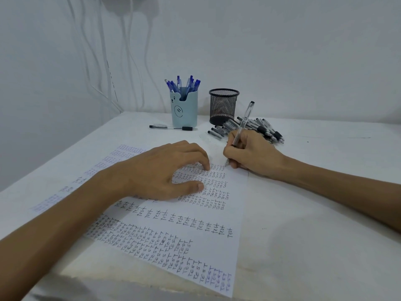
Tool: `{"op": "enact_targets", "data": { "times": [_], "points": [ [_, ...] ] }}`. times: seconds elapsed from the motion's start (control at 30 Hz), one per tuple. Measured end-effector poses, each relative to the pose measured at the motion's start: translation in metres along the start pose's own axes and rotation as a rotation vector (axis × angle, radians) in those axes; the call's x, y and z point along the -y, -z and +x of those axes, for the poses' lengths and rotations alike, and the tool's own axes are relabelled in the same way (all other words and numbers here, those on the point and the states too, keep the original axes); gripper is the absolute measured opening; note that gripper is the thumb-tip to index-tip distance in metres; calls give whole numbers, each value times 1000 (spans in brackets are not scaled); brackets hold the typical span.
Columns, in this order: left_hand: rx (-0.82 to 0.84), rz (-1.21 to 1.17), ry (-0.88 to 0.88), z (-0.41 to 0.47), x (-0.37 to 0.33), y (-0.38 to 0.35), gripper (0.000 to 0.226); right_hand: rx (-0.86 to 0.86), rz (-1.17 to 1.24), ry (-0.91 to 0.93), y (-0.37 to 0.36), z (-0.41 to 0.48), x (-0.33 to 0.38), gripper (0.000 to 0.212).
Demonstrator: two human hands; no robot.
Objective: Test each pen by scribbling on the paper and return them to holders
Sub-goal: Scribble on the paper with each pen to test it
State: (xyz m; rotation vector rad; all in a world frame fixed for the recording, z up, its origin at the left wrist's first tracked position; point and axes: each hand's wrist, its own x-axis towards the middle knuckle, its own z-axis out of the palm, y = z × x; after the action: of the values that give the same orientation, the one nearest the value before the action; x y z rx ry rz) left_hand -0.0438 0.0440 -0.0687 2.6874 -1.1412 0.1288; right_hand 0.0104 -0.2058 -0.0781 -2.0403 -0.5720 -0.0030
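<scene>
A plain white back wall (pixel 282 51) runs from 12 to 3 o'clock and meets a side wall (pixel 32 83) in a corner at 10 o'clock. Pale cables (pixel 138 68) hang down near that corner from a blurred grey fitting (pixel 130 5) at 11 o'clock. The white table (pixel 314 224) spreads below in soft, cool light.

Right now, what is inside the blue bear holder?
Several blue pens stand in the blue bear holder, their tops poking above the rim. Its opaque wall hides their lower halves and the bottom, so an exact count is not possible.
</scene>
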Motion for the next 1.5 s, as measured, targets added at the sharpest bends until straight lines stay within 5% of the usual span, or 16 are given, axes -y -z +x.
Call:
{"op": "enact_targets", "data": {
  "times": [0.3, 0.47, 0.7, 1.0, 1.23, 1.5],
  "points": [
    [-7, -7, -8, 0, 2, -1, 45, -45, 388, -126, 4, 6, -2, 47],
    [-21, -30, 11, -1, 7, 0, 44, -33, 348, -10, 5, 3, -4, 23],
    [-47, -18, 75, -6, 20, 3, 49, -56, 488, -200, 6, 6, 8, 38],
    [-52, -32, 145, -10, 35, 5, 49, -18, 227, -126, 14, 25, 16, 39],
    [-50, -36, 161, -11, 39, 5, 49, 6, -797, 97, 15, 60, 23, 54],
    [-63, -51, 165, -12, 45, 5, 47, 28, -1117, 142, 5, 72, 20, 41]
  ]
}}
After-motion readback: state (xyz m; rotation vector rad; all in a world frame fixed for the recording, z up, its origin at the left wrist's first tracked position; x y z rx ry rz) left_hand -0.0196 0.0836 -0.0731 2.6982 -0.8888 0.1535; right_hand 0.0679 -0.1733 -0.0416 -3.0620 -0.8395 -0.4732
